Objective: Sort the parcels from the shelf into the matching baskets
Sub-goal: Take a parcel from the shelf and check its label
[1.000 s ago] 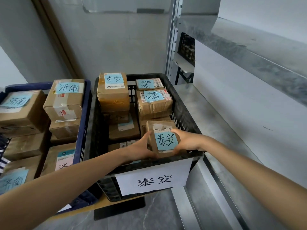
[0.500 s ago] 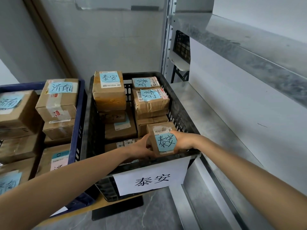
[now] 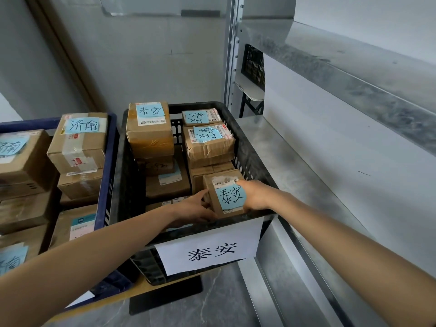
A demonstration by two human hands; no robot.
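Cardboard parcel (image 3: pixel 230 197), bearing a blue note, is sitting in the near right corner of the black basket (image 3: pixel 253 161). The left hand (image 3: pixel 195 208) and right hand (image 3: pixel 256 194) are clasping its opposite sides, fingers curled round it.

Rt basket (image 3: pixel 256 147): black plastic, matt, lattice walls. Left basket (image 3: pixel 111 161): blue plastic, slight sheen. Parcels (image 3: pixel 165 185): brown cardboard, matt. Far centre parcel (image 3: pixel 149 140) wrapped in glossy brown tape; left parcel (image 3: pixel 77 149) w/ shiny clear tape strips. Sticky notes (image 3: pixel 232 197): pale blue paper, matt. Front sign (image 3: pixel 210 249): white paper, smooth. Shelf (image 3: pixel 306 180): dull grey sheet metal, mottled. Floor (image 3: pixel 212 308): grey, smooth, marble-look.
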